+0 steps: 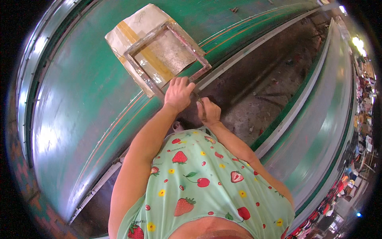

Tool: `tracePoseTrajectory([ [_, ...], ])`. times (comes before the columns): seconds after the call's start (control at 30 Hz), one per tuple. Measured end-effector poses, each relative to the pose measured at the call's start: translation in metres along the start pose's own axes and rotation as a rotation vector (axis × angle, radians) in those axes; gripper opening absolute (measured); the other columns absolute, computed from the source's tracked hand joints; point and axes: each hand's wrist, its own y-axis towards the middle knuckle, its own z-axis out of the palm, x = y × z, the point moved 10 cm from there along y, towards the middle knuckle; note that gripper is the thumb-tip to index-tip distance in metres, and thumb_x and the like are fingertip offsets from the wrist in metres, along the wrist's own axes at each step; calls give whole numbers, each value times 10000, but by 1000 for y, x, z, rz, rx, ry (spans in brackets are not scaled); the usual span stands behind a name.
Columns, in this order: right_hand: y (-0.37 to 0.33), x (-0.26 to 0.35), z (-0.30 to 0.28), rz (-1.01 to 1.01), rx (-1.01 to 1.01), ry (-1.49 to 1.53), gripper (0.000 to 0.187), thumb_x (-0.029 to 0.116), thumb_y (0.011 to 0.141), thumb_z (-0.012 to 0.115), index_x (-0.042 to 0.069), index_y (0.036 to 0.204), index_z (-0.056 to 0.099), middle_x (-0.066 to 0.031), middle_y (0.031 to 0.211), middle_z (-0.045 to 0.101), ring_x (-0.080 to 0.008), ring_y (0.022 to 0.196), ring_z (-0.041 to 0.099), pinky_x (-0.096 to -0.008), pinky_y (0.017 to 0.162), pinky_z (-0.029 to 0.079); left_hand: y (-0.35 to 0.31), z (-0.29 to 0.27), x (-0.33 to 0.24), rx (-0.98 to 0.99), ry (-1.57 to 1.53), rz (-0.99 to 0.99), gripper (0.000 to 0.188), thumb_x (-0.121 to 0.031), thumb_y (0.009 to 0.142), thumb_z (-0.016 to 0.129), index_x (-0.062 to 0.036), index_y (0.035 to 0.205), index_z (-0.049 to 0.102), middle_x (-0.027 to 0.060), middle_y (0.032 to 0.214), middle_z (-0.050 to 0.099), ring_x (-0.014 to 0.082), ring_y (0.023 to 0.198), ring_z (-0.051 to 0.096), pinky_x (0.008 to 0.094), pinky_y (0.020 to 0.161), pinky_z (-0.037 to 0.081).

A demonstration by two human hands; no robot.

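A worn rectangular wooden frame (145, 75) rests tilted over a flat piece of cardboard (126, 35) with yellowish tape across it. My left hand (179, 94) is closed over the frame's near side, fingers curled around the bar. Just to the right and closer to my body, my right hand (209, 111) is closed, thumb against the fingers. A thin, dark bit shows at its fingertips, too small to name. Inside the frame, the taped cardboard and a mottled pale, dirty surface are visible.
Under the cardboard runs a long green table (91, 103) with orange and white lines along its edge. To the right lies a dark, dirty floor gap (274, 83), then another long green-edged table (314, 131). Cluttered goods (364, 103) line the far right.
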Motion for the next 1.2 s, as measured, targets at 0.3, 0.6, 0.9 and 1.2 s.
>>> tracePoseTrajectory([
  [0.3,-11,-55,70,720,450,1220,276,344,1121,696,115,971,658,66,636,452,-100,567,418,-332,524,342,3,4,5,-59,-5,12,345,-131,807,761,-146,1141,676,162,1339,650,386,1331,619,553,1235,425],
  [0.6,-13,-41,69,1069,606,1541,284,429,1141,650,178,1013,609,75,629,342,-92,511,312,-305,501,260,3,10,7,-1,20,-28,355,-118,853,740,-150,1199,670,140,1393,652,370,1370,614,559,1265,404],
  [0.9,17,-11,-21,12,79,413,340,234,1024,784,35,1296,736,-193,1065,837,-357,938,826,-454,841,629,-8,-10,-6,-205,31,68,561,-85,849,739,-163,1398,662,138,1518,620,374,1473,559,549,1302,390],
  [1.2,11,37,-34,-342,-131,-209,192,235,1056,730,89,1174,771,-164,996,786,-413,898,761,-563,823,564,-8,-3,0,-218,16,88,446,-149,929,699,-143,1375,681,136,1540,606,376,1537,513,559,1336,343],
])
